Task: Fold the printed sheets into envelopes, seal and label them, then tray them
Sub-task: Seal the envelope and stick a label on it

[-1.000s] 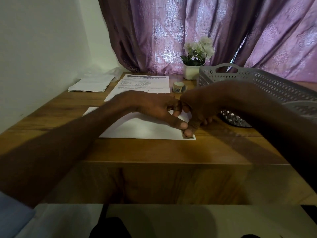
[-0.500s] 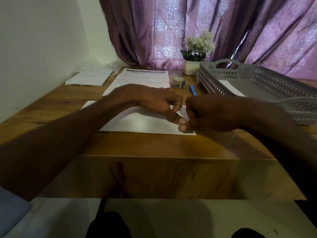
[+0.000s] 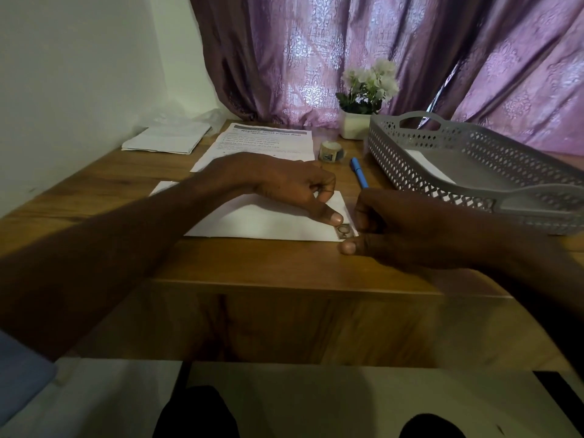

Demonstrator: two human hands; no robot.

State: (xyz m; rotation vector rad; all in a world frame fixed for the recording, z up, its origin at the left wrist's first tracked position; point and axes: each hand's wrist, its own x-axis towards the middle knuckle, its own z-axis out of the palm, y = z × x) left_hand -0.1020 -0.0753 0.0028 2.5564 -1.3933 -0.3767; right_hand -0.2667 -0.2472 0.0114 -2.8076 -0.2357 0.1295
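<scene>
The envelope [image 3: 268, 221] lies flat on the wooden desk [image 3: 284, 263], in front of the person. A small dark label [image 3: 344, 231] sits at its near right corner, roughly four o'clock from the envelope's centre. The left hand [image 3: 294, 188] rests on the envelope with its thumb pressed down just beside the label, fingers curled in and gripping nothing. The right hand [image 3: 407, 229] is loosely closed at the corner, its thumb at the desk edge of the envelope just below the label; whether it pinches anything I cannot tell.

Risks noted:
- The label lies very close to the corner. If the right thumb drags outward, it could lift an edge or skew the label.
- Only the left thumb pins the envelope. Should it ease off during rubbing, the paper would likely slide on the smooth desk.
- The blue pen [image 3: 359, 172] lies at one o'clock from the envelope, close to the right knuckles, and could be knocked away.

Count: one envelope in hand, one label on it, one printed sheet [image 3: 262, 143] at twelve o'clock, one pile of folded white papers [image 3: 167, 140] at ten o'clock (its number unreadable), one tape roll [image 3: 330, 150], one pen, one grey tray [image 3: 467, 169] at two o'clock with at least one white item inside, one potted plant [image 3: 363, 99]
</scene>
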